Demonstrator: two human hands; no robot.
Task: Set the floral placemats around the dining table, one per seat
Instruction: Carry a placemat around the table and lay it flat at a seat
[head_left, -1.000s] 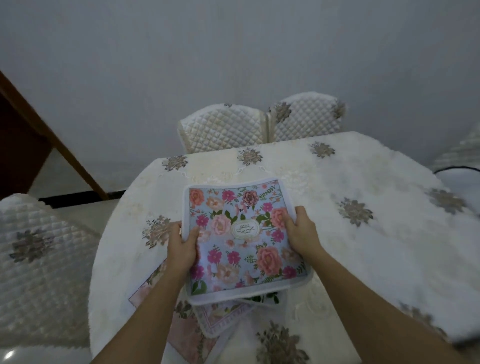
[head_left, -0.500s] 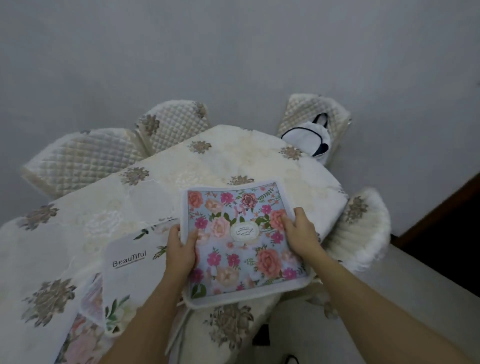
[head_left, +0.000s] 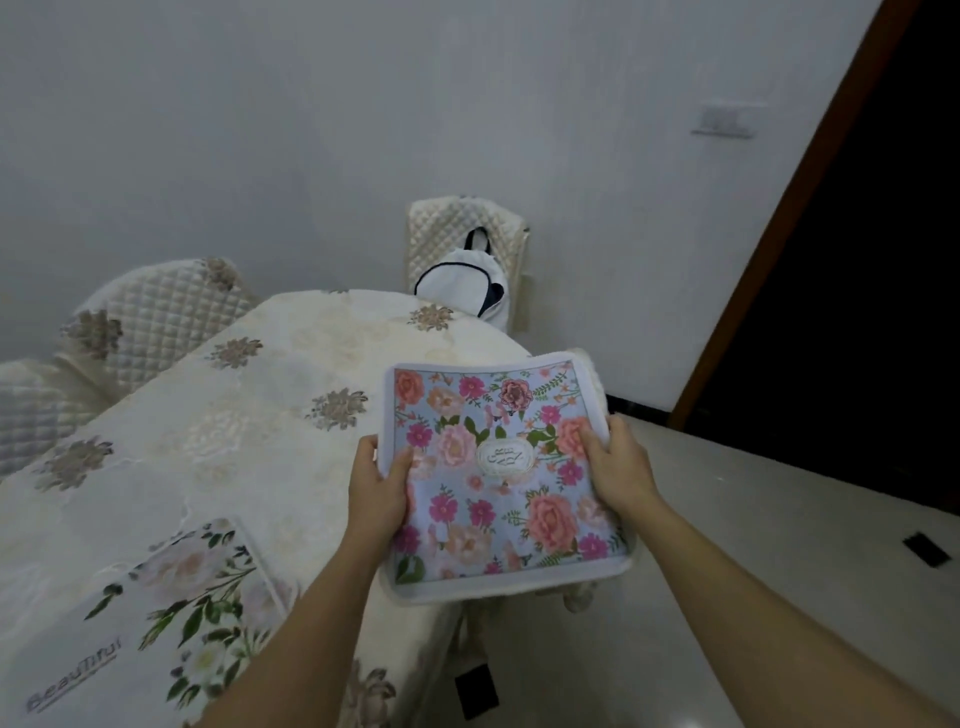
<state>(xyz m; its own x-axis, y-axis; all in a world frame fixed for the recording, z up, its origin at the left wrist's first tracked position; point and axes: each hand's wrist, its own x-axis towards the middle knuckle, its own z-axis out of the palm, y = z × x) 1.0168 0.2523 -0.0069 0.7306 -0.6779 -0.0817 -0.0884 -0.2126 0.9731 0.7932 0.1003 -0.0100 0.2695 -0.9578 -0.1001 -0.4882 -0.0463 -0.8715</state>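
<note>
Both hands are holding the blue floral placemat (head_left: 498, 478) flat, print up, toward 4 o'clock in the view. It is hovering over the rounded edge of the dining table (head_left: 270, 415), with its 3 o'clock side overhanging the floor (head_left: 753, 519).

- The left hand (head_left: 375, 491) is pinching the mat's 9 o'clock edge. The thumb is lying on the print and the fingers are underneath, out of sight.
- The right hand (head_left: 618, 467) is gripping the 3 o'clock edge, thumb on top, fingers curling round the rim.
- White edging is showing below the mat at 6 o'clock; cannot tell how many layers.
- A white floral placemat (head_left: 156, 613) printed "Beautiful" is lying flat on the table at 8 o'clock.
- At 12 o'clock a quilted chair (head_left: 467, 228) is carrying a white bag (head_left: 457, 286).
- More quilted chairs (head_left: 156, 317) are standing at 9 o'clock.
</note>
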